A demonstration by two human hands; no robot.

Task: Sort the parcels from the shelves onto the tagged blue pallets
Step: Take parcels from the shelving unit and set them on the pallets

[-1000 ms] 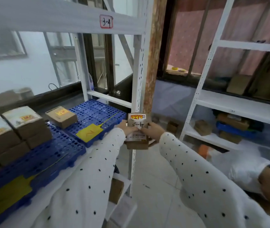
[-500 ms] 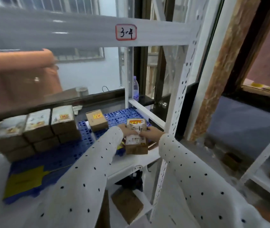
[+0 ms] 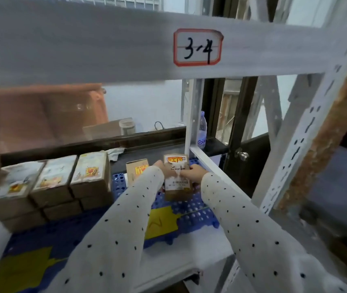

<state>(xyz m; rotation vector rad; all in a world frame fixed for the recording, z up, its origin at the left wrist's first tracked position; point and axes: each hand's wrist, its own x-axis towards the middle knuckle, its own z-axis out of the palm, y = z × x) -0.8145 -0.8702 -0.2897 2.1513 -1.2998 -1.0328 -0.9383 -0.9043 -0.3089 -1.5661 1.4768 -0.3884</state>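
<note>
A small brown parcel [image 3: 176, 187] with a white label and a red-yellow sticker is over the right blue pallet [image 3: 191, 216] on the shelf. My left hand [image 3: 160, 167] grips its left side and my right hand [image 3: 193, 172] grips its right side. Whether it rests on the pallet I cannot tell. A yellow tag [image 3: 161, 223] lies on the front of this pallet. Another small parcel [image 3: 137, 170] stands just left of the held one. On the left blue pallet [image 3: 48, 233] several parcels [image 3: 54, 185] are stacked in two layers.
The shelf beam [image 3: 84, 45] above carries a label reading 3-4 [image 3: 198, 47]. A white upright [image 3: 308, 149] and side rail [image 3: 217, 172] bound the shelf on the right. A water bottle [image 3: 202, 130] stands behind the rear post. Another yellow tag [image 3: 22, 269] lies at the front left.
I have moved in toward the shelf, and both hands have carried the parcel from outside the shelf's right post to above the right blue pallet.
</note>
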